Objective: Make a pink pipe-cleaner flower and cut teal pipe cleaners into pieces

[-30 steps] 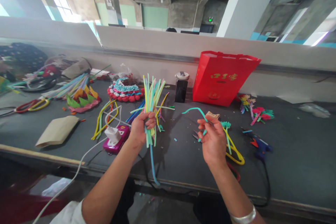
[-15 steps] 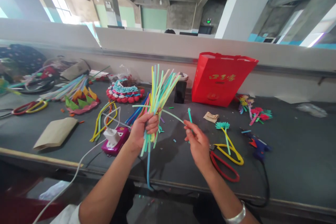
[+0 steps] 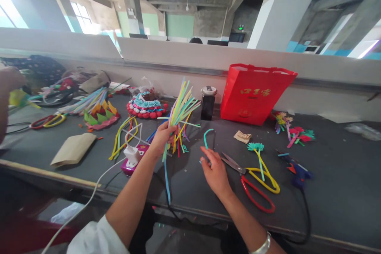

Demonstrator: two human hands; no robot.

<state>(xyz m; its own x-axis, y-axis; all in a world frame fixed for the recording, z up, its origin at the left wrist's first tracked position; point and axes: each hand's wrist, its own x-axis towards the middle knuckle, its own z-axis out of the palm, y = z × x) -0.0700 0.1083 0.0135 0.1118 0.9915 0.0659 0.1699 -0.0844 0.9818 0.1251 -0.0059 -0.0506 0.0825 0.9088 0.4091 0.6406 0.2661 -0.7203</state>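
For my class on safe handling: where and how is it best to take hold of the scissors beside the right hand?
Probably by the red handle, coming from the near right side. The scissors lie flat, blades pointing left and away, handles to the near right. A flower's stem reaches into the yellow handle, so the red one looks freer.

The left hand point(image 3: 163, 138) and right hand point(image 3: 214, 172) are bare. A loose whitish sleeve point(image 3: 97, 236), softly creased, ends near the left elbow. A shiny silver bangle point(image 3: 263, 245) rings the right wrist; dark cloth point(image 3: 143, 224) covers the legs.
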